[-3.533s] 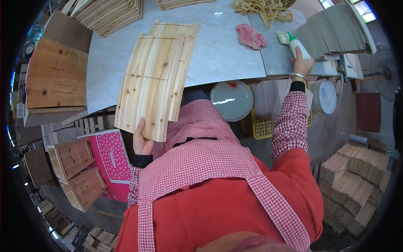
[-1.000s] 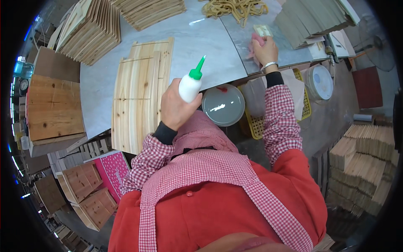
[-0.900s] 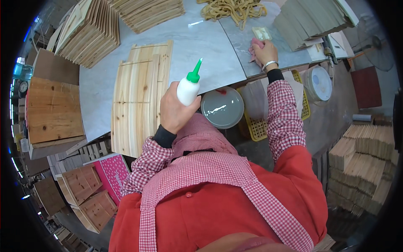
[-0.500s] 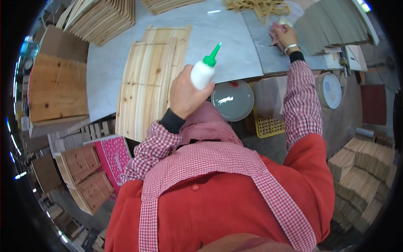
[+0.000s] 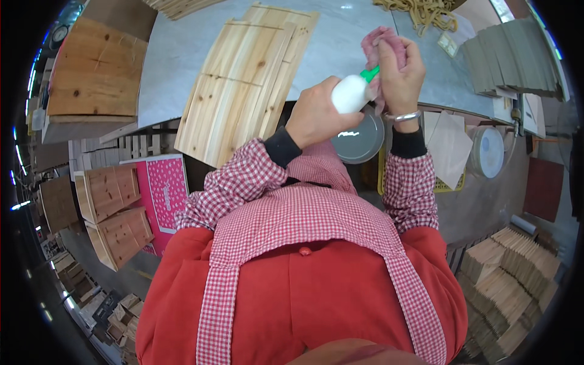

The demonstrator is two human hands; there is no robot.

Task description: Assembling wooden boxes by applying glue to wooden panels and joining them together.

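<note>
My left hand (image 5: 317, 112) is wrapped round a white squeeze bottle (image 5: 350, 95) with a green nozzle (image 5: 369, 73). The nozzle points up and right, against a crumpled pink cloth (image 5: 387, 50). That cloth is gripped in my right hand (image 5: 404, 76), which wears a silver bangle and covers the nozzle's tip. Both hands are over the table's near edge. To the left of them lie slatted pine panels (image 5: 240, 76), one on another, partly overhanging the edge.
A basin of greyish water (image 5: 359, 141) stands below the table edge. Grey boards (image 5: 508, 59) are stacked at right, near tan bands (image 5: 420, 13). A wooden box (image 5: 94, 73) stands at left. A lidded bucket (image 5: 488, 151) sits lower right, and wood stacks (image 5: 508, 274) rise from the floor.
My right hand has lifted the pink cloth off the table and brought it left to the bottle's nozzle. My left hand has carried the bottle to the right, and the view has shifted.
</note>
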